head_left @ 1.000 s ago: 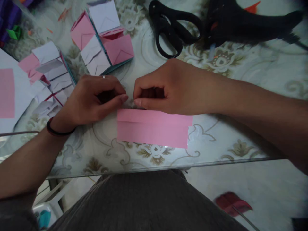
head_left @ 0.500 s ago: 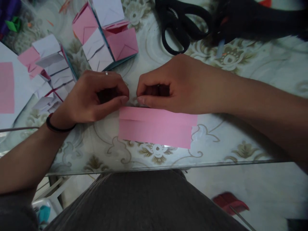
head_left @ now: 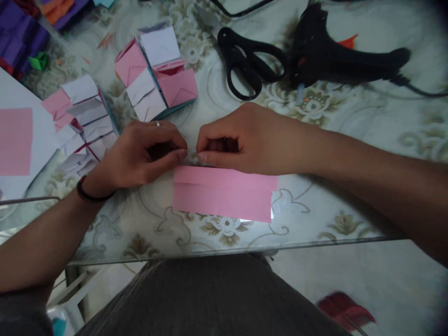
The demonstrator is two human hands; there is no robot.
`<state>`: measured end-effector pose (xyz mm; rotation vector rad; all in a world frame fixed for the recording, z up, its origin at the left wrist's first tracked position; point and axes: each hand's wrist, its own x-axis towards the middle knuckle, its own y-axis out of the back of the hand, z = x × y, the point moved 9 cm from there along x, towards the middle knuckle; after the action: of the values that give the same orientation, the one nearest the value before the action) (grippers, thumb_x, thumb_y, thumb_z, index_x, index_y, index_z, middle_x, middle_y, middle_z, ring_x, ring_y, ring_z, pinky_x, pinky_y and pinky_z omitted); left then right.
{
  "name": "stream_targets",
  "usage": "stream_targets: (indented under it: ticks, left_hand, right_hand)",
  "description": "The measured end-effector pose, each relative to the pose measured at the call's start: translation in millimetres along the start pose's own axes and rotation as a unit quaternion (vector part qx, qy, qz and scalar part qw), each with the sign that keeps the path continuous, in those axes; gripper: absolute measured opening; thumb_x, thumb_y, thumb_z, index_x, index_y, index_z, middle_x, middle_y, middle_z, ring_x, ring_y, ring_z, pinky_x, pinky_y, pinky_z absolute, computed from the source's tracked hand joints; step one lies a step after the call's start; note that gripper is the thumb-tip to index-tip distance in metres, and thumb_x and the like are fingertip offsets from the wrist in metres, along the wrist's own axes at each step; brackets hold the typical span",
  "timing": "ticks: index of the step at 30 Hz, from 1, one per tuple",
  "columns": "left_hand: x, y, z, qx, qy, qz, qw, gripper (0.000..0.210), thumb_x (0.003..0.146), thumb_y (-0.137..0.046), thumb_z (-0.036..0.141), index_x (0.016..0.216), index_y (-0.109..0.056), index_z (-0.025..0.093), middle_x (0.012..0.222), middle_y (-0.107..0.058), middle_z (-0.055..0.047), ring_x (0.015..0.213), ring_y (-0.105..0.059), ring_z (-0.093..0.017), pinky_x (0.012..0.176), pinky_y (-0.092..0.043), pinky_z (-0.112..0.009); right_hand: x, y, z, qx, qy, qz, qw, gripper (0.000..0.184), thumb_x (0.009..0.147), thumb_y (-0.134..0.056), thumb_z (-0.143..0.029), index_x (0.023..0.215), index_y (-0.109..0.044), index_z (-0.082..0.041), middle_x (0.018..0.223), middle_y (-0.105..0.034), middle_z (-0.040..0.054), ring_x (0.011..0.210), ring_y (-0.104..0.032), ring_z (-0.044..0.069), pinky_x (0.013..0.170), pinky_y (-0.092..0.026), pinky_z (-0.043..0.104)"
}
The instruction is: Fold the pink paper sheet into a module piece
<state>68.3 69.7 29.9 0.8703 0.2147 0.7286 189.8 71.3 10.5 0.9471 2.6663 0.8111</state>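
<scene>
A pink paper strip (head_left: 224, 198) lies flat near the table's front edge, with a lengthwise crease or overlapping layer along its upper part. Just beyond its far edge, my left hand (head_left: 150, 151) is closed in a pinch, thumb against the fingers, at the strip's left end. My right hand (head_left: 231, 140) is pinched the same way a short gap to the right, its lower side over the strip's far edge. Whatever the fingertips hold, if anything, is hidden or too small to name.
Two pink-and-white folded paper pieces, one upper (head_left: 157, 72) and one lower (head_left: 86, 123), stand left of centre. Black-handled scissors (head_left: 248, 63) and a black glue gun (head_left: 343, 60) lie at the back. A white sheet (head_left: 42, 112) bears a pink paper piece (head_left: 16, 142) at left.
The view has shifted, so more of the table's far side and the whole glue gun show. Both hands keep their pinched pose beside the pink strip.
</scene>
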Motion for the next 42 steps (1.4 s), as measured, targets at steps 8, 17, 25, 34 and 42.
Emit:
stream_targets:
  ticks: [8, 17, 25, 34, 42]
  left_hand:
    - [-2.1, 0.8, -2.9, 0.008, 0.022, 0.014, 1.0, 0.014, 0.101, -0.067, 0.025, 0.089, -0.07, 0.019, 0.071, -0.066, 0.002, 0.063, -0.058, -0.01, 0.06, -0.042, -0.025]
    - [-2.8, 3.1, -2.3, 0.01, 0.038, 0.018, 0.999, 0.016, 0.102, -0.065, 0.024, 0.089, -0.072, 0.017, 0.076, -0.068, 0.001, 0.063, -0.058, -0.008, 0.059, -0.041, -0.021]
    - [-3.8, 4.0, -2.8, 0.011, 0.05, 0.015, 0.999, 0.016, 0.102, -0.065, 0.024, 0.089, -0.073, 0.018, 0.078, -0.07, 0.0, 0.068, -0.061, -0.01, 0.065, -0.045, -0.023]
    - [-5.1, 5.1, 0.2, 0.02, 0.023, 0.034, 0.999, 0.015, 0.101, -0.064, 0.019, 0.089, -0.072, 0.018, 0.075, -0.067, 0.001, 0.064, -0.057, -0.009, 0.061, -0.042, -0.022]
    - [-4.1, 5.6, 3.6, 0.018, 0.011, 0.039, 0.999, 0.016, 0.102, -0.063, 0.019, 0.088, -0.07, 0.018, 0.074, -0.067, 0.001, 0.064, -0.057, -0.01, 0.063, -0.044, -0.023]
  right_hand:
    - [3.2, -1.5, 1.2, 0.024, -0.01, -0.004, 1.0, 0.018, 0.096, -0.064, -0.028, 0.086, -0.072, -0.015, 0.065, -0.058, -0.0052, 0.062, -0.046, 0.005, 0.064, -0.029, 0.024]
    - [4.1, -2.6, 1.7, 0.043, -0.029, -0.014, 0.999, 0.017, 0.094, -0.065, -0.027, 0.083, -0.07, -0.015, 0.063, -0.057, -0.0058, 0.059, -0.045, 0.005, 0.063, -0.029, 0.023]
    - [5.1, -3.1, 1.7, 0.043, -0.016, -0.014, 0.999, 0.017, 0.094, -0.065, -0.026, 0.082, -0.069, -0.015, 0.065, -0.057, -0.0058, 0.059, -0.045, 0.005, 0.062, -0.03, 0.022]
    - [7.2, -4.8, 0.0, 0.052, -0.014, -0.014, 0.998, 0.014, 0.093, -0.064, -0.023, 0.083, -0.07, -0.015, 0.063, -0.053, -0.007, 0.058, -0.043, 0.004, 0.06, -0.032, 0.02]
    - [6.3, -4.5, 0.5, 0.042, -0.009, -0.014, 0.999, 0.016, 0.093, -0.065, -0.026, 0.082, -0.069, -0.016, 0.062, -0.051, -0.0067, 0.059, -0.043, 0.006, 0.06, -0.032, 0.021]
